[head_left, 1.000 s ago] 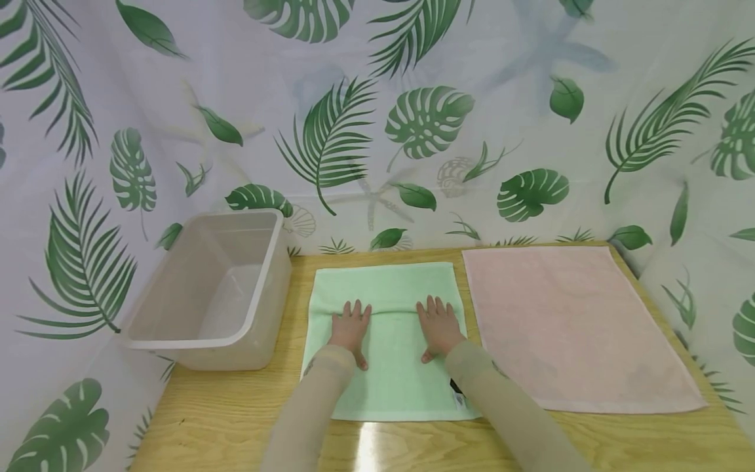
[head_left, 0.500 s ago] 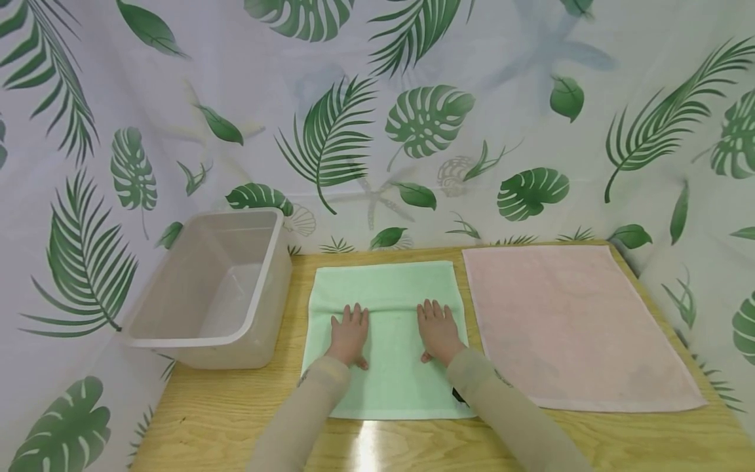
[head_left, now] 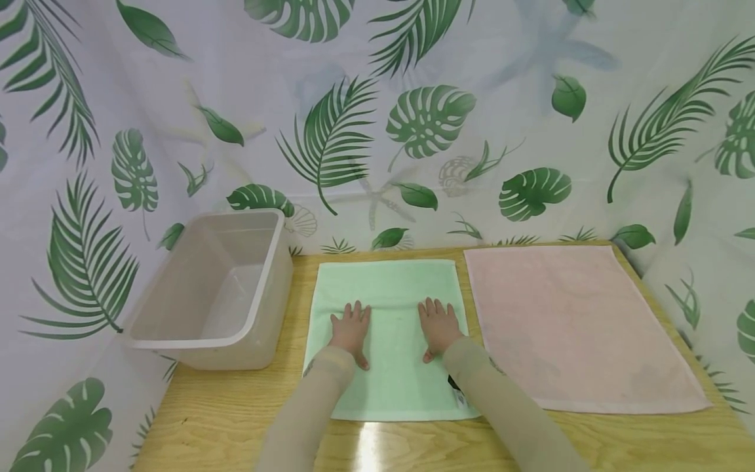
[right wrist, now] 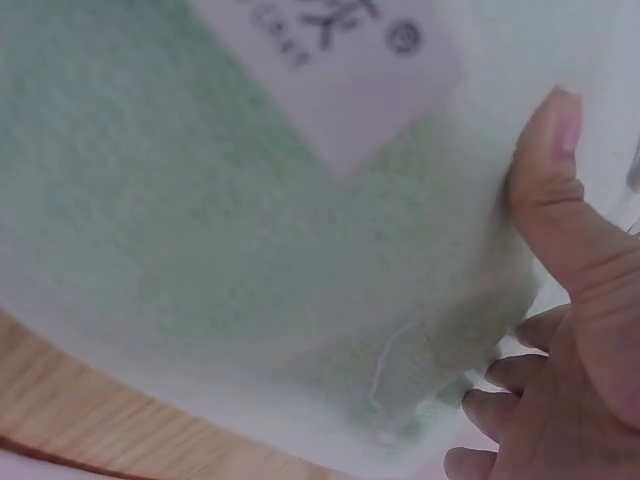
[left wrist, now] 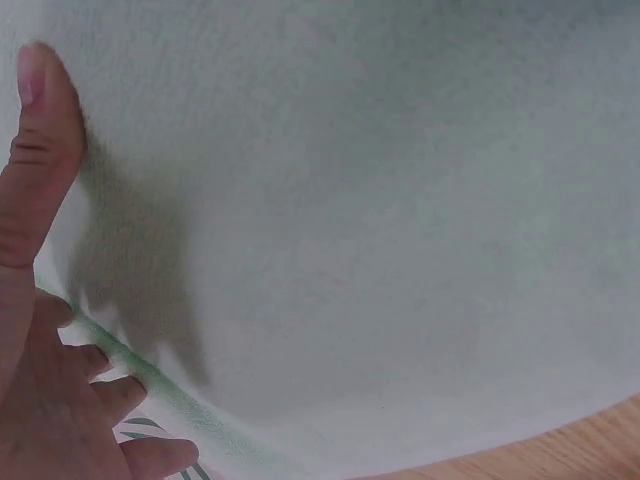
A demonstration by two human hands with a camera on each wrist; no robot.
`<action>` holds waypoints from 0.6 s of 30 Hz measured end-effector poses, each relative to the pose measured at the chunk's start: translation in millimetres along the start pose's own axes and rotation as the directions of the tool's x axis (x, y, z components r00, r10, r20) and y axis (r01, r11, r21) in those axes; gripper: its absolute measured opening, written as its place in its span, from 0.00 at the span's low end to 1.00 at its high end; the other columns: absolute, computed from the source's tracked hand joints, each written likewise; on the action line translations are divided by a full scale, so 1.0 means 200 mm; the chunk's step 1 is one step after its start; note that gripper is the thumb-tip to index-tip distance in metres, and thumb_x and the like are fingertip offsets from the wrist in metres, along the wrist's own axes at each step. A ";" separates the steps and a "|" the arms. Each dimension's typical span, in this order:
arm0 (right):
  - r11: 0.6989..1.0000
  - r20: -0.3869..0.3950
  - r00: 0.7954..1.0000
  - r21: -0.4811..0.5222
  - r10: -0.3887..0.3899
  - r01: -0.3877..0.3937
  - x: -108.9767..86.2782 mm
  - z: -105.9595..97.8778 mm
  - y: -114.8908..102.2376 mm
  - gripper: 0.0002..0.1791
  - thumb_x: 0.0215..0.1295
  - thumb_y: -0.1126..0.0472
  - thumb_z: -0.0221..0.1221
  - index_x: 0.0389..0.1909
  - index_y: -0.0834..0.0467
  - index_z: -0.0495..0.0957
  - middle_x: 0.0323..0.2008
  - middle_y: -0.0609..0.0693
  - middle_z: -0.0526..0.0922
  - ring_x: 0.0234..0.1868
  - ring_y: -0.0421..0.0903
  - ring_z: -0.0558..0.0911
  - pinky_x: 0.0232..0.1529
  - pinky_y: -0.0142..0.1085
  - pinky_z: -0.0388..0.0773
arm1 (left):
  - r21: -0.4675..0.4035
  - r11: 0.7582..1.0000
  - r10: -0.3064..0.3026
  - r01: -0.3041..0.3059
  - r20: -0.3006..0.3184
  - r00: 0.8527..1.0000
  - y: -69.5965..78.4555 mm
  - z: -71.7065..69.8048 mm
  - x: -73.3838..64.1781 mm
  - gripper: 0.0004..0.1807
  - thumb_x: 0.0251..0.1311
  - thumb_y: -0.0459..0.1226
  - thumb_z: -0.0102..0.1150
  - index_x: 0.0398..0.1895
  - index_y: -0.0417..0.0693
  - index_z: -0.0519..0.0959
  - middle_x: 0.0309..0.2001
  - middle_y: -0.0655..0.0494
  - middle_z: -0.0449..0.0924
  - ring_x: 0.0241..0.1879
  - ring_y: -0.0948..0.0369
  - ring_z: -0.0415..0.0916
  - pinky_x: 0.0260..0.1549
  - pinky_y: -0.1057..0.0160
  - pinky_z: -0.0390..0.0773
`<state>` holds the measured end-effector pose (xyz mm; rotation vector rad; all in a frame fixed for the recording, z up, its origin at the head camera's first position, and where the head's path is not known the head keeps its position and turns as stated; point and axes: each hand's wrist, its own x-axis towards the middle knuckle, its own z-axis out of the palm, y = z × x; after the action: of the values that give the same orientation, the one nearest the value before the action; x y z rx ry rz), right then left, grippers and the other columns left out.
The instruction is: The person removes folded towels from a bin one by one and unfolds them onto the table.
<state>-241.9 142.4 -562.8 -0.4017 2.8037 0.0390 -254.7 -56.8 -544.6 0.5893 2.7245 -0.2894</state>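
Observation:
A light green towel (head_left: pixel 392 367) lies spread on the wooden table, with a low ridge running across it below its far edge. My left hand (head_left: pixel 350 333) rests on the towel's left half, fingers straight and spread, fingertips at the ridge. On the right half my right hand (head_left: pixel 439 328) lies the same way, thumb pointing inward. In the left wrist view the thumb (left wrist: pixel 45 150) stands apart from the fingers over the cloth. A white printed label (right wrist: pixel 345 75) on the towel shows in the right wrist view; my right forearm partly covers it in the head view.
A pale pink towel (head_left: pixel 584 328) lies flat to the right, close beside the green one. On the left stands a translucent white plastic tub (head_left: pixel 268 288) with nothing in it. A leaf-patterned curtain (head_left: pixel 366 131) hangs behind the wooden table (head_left: pixel 236 419) and at both sides.
Both hands have shifted only slightly on the green towel, and its far edge lies a little farther back. The pink towel and the tub have stayed put.

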 end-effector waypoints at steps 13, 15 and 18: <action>0.990 0.024 0.998 0.132 0.056 -0.059 0.02 0.00 0.03 0.66 0.25 0.42 0.71 0.67 0.58 0.46 0.65 0.67 0.44 0.63 0.66 0.46 0.54 0.63 0.48 | -0.116 0.992 -0.033 0.038 0.047 0.998 -0.06 0.02 0.03 0.69 0.16 0.58 0.72 0.69 0.53 0.45 0.68 0.42 0.37 0.65 0.45 0.35 0.52 0.37 0.52; 0.988 0.031 0.998 0.141 0.058 -0.062 0.02 0.01 0.04 0.67 0.24 0.41 0.71 0.68 0.57 0.46 0.65 0.67 0.43 0.63 0.66 0.45 0.54 0.63 0.48 | -0.143 0.989 -0.036 0.041 0.042 0.998 -0.06 0.02 0.02 0.68 0.16 0.57 0.72 0.69 0.54 0.46 0.68 0.42 0.38 0.65 0.44 0.36 0.52 0.36 0.53; 0.985 0.038 0.998 0.165 0.051 -0.056 0.04 0.04 0.06 0.68 0.23 0.41 0.72 0.68 0.56 0.44 0.65 0.67 0.40 0.63 0.67 0.42 0.54 0.63 0.48 | -0.187 0.981 -0.031 0.039 0.046 0.998 -0.06 0.01 0.01 0.68 0.16 0.57 0.72 0.69 0.55 0.45 0.68 0.42 0.36 0.65 0.44 0.34 0.51 0.36 0.54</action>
<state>-250.0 153.0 -572.7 -0.2831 2.7579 -0.1730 -261.1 -68.1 -546.3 0.4771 2.6834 -0.0504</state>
